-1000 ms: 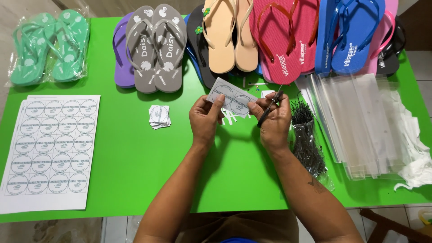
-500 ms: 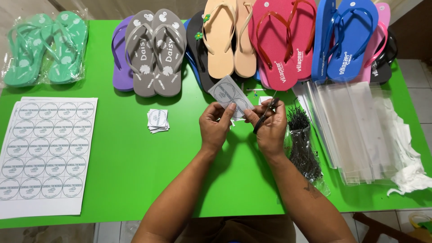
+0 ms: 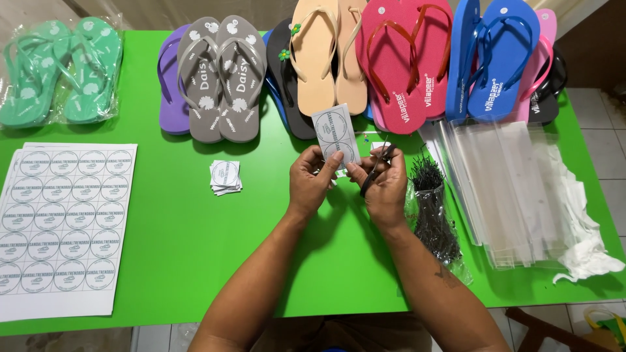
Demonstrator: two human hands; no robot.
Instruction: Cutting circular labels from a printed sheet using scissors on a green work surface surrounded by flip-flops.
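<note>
My left hand pinches the lower end of a narrow white paper strip printed with round labels and holds it upright over the green table. My right hand grips a pair of black-handled scissors, with the blades pointing up beside the strip. The two hands touch at the middle of the table. A small stack of cut square labels lies to the left of my left hand.
A large sheet of round labels lies at the left. Several pairs of flip-flops line the far edge, one green pair in a bag. A bag of black ties, clear plastic bags and crumpled white paper sit at the right.
The paper strip has turned from lying slanted between the hands to standing more upright. Both hands stay together at the table's middle.
</note>
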